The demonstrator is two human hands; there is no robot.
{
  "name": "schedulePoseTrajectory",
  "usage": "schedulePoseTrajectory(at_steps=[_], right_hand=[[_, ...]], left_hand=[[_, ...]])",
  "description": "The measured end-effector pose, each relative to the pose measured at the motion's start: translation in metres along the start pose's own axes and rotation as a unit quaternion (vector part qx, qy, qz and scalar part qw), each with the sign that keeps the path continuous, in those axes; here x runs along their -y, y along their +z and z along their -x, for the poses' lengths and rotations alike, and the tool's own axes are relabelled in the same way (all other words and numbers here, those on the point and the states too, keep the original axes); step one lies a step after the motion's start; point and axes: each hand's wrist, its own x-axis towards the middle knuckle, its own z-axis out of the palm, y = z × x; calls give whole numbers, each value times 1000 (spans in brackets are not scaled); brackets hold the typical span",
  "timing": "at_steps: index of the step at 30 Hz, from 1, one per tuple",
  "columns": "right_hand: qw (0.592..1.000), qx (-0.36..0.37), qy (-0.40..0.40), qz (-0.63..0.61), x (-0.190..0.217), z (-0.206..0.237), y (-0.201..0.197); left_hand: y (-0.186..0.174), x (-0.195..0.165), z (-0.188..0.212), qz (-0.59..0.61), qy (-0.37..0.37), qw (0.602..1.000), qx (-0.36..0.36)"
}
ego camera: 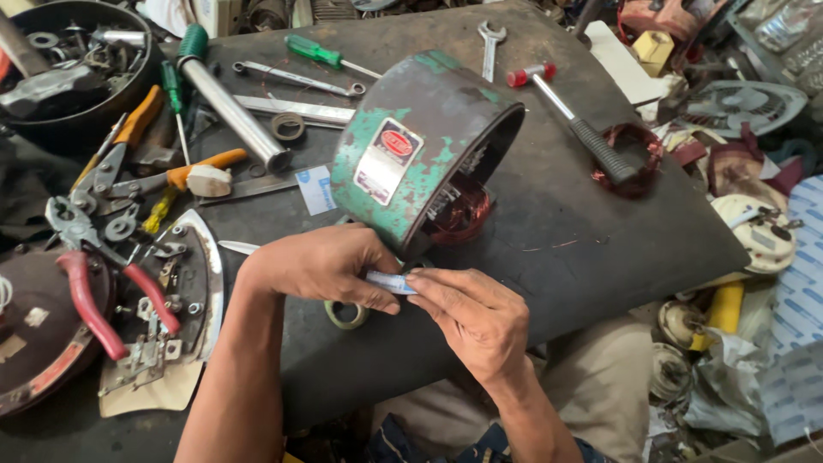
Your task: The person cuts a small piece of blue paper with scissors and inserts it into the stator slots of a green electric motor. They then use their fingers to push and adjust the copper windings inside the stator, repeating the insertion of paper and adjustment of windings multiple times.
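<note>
1. Head view, centre: the left hand (321, 267) and the right hand (476, 315) meet just in front of a green motor housing (417, 146). Between them they pinch a small pale blue strip (390, 282): the left thumb and fingers are closed on one end, the right fingertips on the other.
2. The housing lies on its side on a dark work table (557, 240), its open end turned to the right – copper windings (463, 214) show inside. Its paint is worn, and a red and white label sits on the near wall.
3. Just under the left hand, a small roll of tape (346, 315) lies flat on the table, partly hidden by the fingers.
4. To the right of the housing, a hammer with a red head (570, 120) lies aslant, its black grip resting over a loose coil of copper wire (630, 163).
5. Behind the housing: a spanner (489, 47), a green-handled screwdriver (321, 53) and a steel tube (231, 107).
6. Far left – red-handled pliers (90, 291) lie across a metal iron soleplate (193, 291), with orange-handled pliers (129, 129) further back, well apart from the hands.
</note>
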Motion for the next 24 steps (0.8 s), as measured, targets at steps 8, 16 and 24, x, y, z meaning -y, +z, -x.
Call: schedulePoseTrajectory(at_steps=[8,16,24], right_hand=[[996,35,62,-53,-1,-5,-1],[995,86,-32,-33,-1,-11,-2],[993,38,85,-66,-11,-4,-5]], left_hand=[[12,6,3,-62,-29,996,-60],[17,13,4,-78,-15,994,-73],[10,-7,2,-88,-78,993,-25]])
